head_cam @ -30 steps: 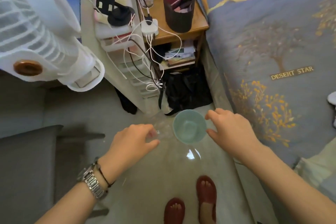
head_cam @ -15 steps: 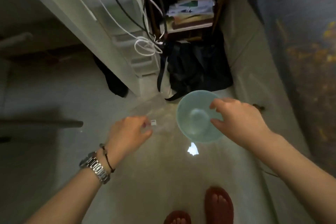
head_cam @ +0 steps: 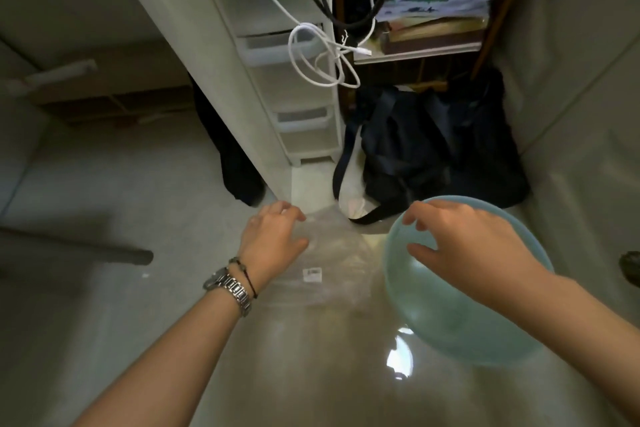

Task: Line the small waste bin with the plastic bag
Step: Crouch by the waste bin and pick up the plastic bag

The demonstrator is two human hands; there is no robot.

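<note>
The small waste bin (head_cam: 450, 315) is pale teal and round, and it stands open on the shiny floor at the lower right. My right hand (head_cam: 467, 246) hovers over its opening with fingers spread, fingertips near the far-left rim, holding nothing. A clear plastic bag (head_cam: 336, 263) with a small white label lies crumpled on the floor just left of the bin. My left hand (head_cam: 273, 239), with a metal watch on the wrist, curls its fingers and thumb around the bag's left edge.
A white plastic drawer tower (head_cam: 298, 87) with dangling white cables (head_cam: 311, 59) stands behind the bag. A dark bag (head_cam: 426, 152) sits on the floor under a wooden shelf of papers (head_cam: 429, 28). The bed's side (head_cam: 571, 97) rises at right.
My head has dropped much closer to the floor, so bin and bag look larger. My right hand slid from beside the bin to over its opening. My left hand stayed on the bag.
</note>
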